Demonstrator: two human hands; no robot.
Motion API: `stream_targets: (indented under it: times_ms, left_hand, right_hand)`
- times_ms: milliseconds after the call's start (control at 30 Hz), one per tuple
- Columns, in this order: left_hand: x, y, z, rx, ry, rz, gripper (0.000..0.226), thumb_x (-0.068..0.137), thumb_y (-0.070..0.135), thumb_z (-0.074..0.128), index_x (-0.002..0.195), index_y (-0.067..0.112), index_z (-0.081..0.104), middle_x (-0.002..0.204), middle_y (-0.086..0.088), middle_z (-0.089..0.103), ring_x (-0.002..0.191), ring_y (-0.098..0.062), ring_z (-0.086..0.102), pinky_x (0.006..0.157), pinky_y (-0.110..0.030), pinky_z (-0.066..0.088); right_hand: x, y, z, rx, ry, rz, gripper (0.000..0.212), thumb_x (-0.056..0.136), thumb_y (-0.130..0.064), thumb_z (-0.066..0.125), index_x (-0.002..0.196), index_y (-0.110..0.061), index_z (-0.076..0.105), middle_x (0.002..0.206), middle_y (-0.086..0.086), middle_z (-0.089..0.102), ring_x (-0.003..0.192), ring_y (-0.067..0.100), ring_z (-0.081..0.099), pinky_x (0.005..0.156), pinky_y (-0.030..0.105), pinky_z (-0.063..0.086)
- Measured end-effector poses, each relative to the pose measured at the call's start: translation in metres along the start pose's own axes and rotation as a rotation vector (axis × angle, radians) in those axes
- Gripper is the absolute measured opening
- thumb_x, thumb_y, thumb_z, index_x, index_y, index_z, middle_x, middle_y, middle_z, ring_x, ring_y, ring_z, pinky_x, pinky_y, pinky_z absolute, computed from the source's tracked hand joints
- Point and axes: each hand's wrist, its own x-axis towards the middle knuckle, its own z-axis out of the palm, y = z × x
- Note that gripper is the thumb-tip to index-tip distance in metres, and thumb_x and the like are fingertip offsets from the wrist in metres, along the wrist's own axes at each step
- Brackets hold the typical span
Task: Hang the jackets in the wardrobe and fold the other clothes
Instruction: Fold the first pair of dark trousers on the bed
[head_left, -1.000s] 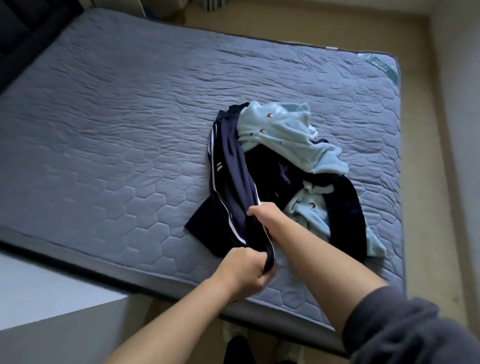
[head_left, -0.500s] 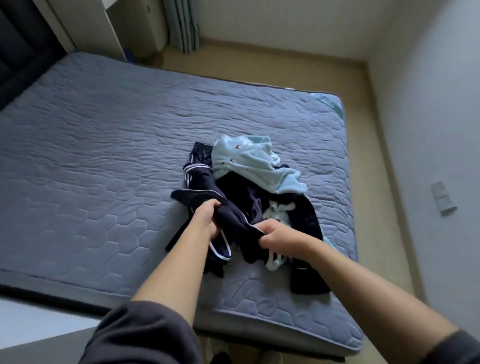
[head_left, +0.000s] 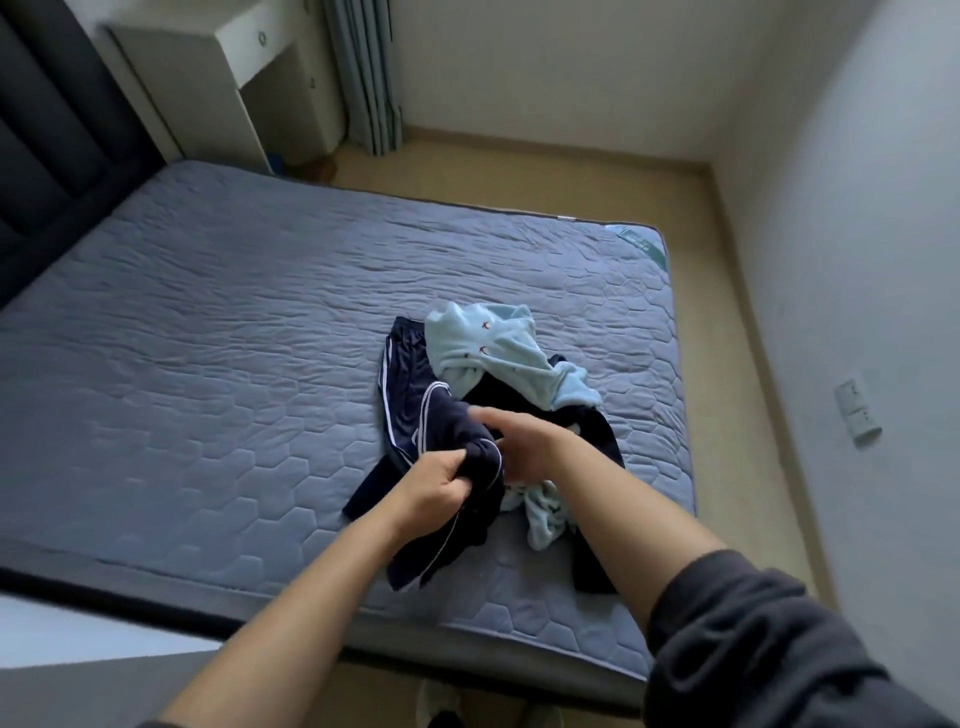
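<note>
Two hands at a navy garment on the bed

The left hand has its fingers curled tight round a bunch of the navy garment with white stripes and lifts this part a little above the grey mattress. The rest lies on the mattress, touching the light blue garment. The right hand is blurred, its fingers reaching over the navy cloth. I cannot tell if it holds anything.

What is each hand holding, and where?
Left hand grips the navy white-striped garment by a bunched fold beside its piping. Right hand is on the same fabric; blur hides any grip.
</note>
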Motion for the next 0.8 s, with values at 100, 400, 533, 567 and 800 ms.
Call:
stream_targets:
  times_ms: [100,400,533,567,800]
  left_hand:
    - [-0.02,0.0,-0.002,0.152,-0.041,0.048,0.015,0.07,0.016,0.043,0.062,0.028,0.046,0.055,0.02,0.047,0.055,0.004,0.042,0.055,-0.015,0.034]
    - [-0.005,-0.007,-0.037,-0.02,0.377,-0.472,0.017,0.094,0.016,0.052,0.098,0.004,0.063,0.092,-0.016,0.068,0.093,-0.035,0.063,0.07,-0.029,0.046]
    - [0.012,0.019,-0.061,0.114,0.629,-0.441,0.058,0.074,0.024,0.072,0.12,0.0,0.045,0.118,-0.025,0.055,0.111,-0.041,0.053,0.085,-0.041,0.045]
    - [0.016,0.027,-0.064,0.121,0.642,-0.417,0.072,0.071,0.025,0.076,0.128,0.001,0.039,0.123,-0.026,0.05,0.116,-0.042,0.049,0.091,-0.045,0.044]
    - [0.035,0.093,-0.089,-0.109,0.675,-0.027,0.034,0.076,0.035,0.058,0.095,0.007,0.059,0.081,-0.013,0.064,0.077,-0.028,0.062,0.071,-0.042,0.048]
  right_hand:
    - [0.009,-0.001,0.023,-0.257,0.262,-0.053,0.009,0.088,-0.011,0.056,0.08,-0.011,0.056,0.074,0.005,0.056,0.064,0.016,0.058,0.067,0.028,0.049]
    - [-0.054,-0.074,0.04,-0.135,0.393,-0.506,0.017,0.082,0.003,0.047,0.073,-0.009,0.053,0.062,0.005,0.048,0.054,0.016,0.046,0.047,0.021,0.035]
    - [-0.1,-0.101,0.042,-0.101,0.24,-0.679,0.027,0.081,0.009,0.034,0.064,-0.009,0.044,0.057,0.005,0.037,0.048,0.015,0.036,0.044,0.024,0.024]
    - [-0.114,-0.109,0.044,-0.086,0.197,-0.73,0.028,0.081,0.01,0.031,0.065,-0.009,0.043,0.057,0.004,0.036,0.047,0.014,0.034,0.044,0.024,0.023]
    - [-0.199,-0.147,0.034,-0.085,0.109,-0.962,0.035,0.079,0.013,0.025,0.066,-0.01,0.049,0.05,-0.003,0.04,0.04,0.007,0.037,0.041,0.021,0.028]
